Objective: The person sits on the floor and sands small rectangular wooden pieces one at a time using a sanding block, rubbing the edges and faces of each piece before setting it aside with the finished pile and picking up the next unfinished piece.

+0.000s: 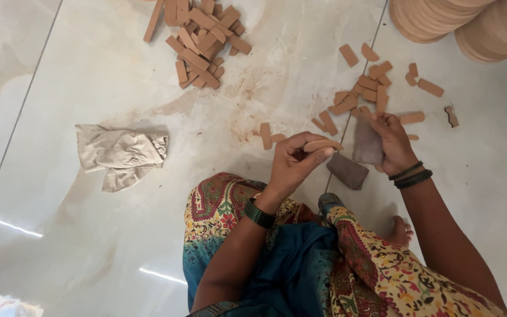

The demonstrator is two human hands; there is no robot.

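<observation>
My left hand pinches a small flat clay strip between thumb and fingers, held just above the floor. Close beside it, my right hand grips a dark grey-brown pad, perhaps a sponge or cloth. A second dark block lies on the floor just below and between the two hands. Scattered small clay pieces lie on the tiles just beyond my right hand.
A pile of longer clay strips lies at the far centre-left. A crumpled beige cloth is on the left. Stacks of round clay discs stand at the top right. My patterned clothing fills the lower middle.
</observation>
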